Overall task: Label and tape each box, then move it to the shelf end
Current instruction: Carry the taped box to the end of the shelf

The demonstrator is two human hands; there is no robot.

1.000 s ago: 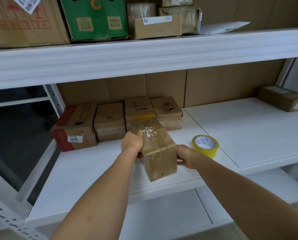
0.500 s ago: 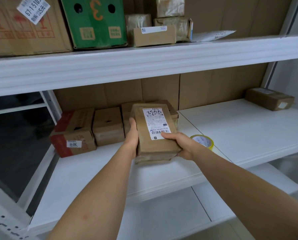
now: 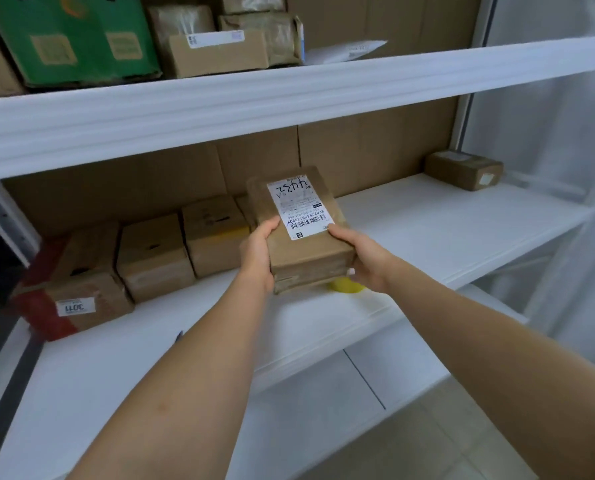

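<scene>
While both hands grip it mid-frame, left hand (image 3: 258, 251) and right hand (image 3: 365, 258), the box (image 3: 306, 251) shows matte cardboard. Its label (image 3: 297, 209) is smooth white paper.

A parcel storeroom: white metal shelves (image 3: 289, 109) stacked with taped, labelled cardboard boxes (image 3: 154, 258).

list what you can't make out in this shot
Head view only:
- Tape roll: mostly hidden behind the held box and right hand.
- Label small print: too small to read.
- Green carton: top cut off by the frame edge.
- Left hand: fingers hidden under the box.
</scene>
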